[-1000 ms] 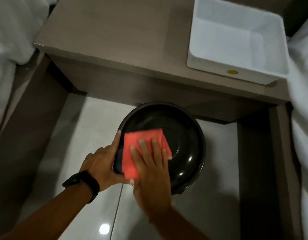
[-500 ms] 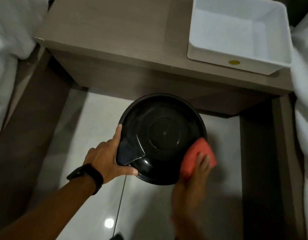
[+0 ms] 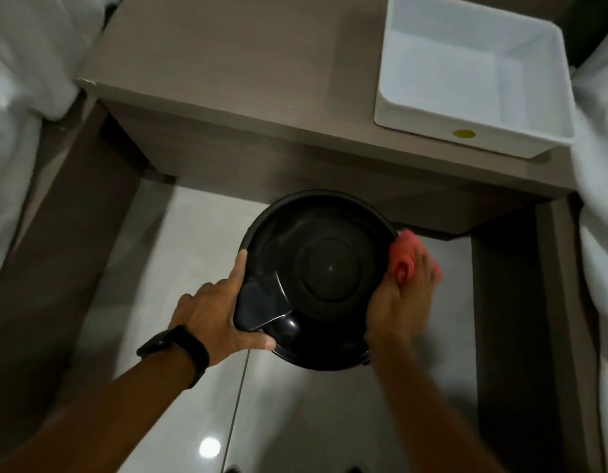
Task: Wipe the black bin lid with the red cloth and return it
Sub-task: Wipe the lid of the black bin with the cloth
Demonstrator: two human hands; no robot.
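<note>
Wiping under way: round glossy black plastic bin lid [image 3: 324, 281] held up over the pale tiled floor [image 3: 179, 254], centre frame.

At centre-left, the left hand [image 3: 215, 310] is closed around the lid's flat tab edge, thumb on top. The lid faces up toward the viewer; being round it has no long axis, and its tab points lower left. At centre-right, the right hand [image 3: 403, 297] presses a bunched red cloth [image 3: 403, 256] onto the rim. I'd judge rim wiping unfinished, return still left. Upper right, a white rectangular tub [image 3: 473, 75] sits on the grey-brown desk [image 3: 248, 83].
</note>
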